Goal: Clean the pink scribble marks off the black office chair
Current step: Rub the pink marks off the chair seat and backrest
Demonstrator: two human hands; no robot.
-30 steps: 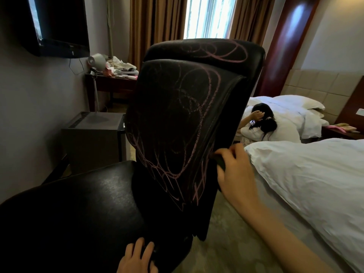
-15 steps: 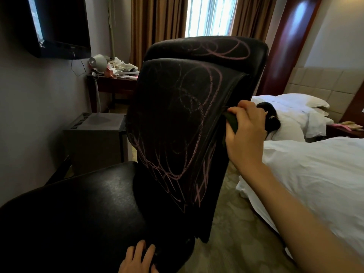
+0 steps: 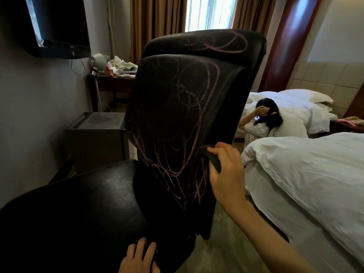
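Head view: the black office chair (image 3: 177, 125) fills the centre, its backrest covered in pink scribble marks (image 3: 199, 123). The right hand (image 3: 226, 174) presses a dark green pad (image 3: 213, 161) against the backrest's lower right edge, fingers curled around it. The left hand (image 3: 138, 259) rests on the seat's near edge, fingers spread flat. A white bed (image 3: 307, 174) lies right.

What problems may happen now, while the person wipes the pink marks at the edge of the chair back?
1. The right hand presses a dark green pad at the side edge of the chair back; it may slip off toward the white bed.
2. Only the left hand steadies the seat, so the chair might turn under pressure.
3. Rubbing could smear the pink marks.
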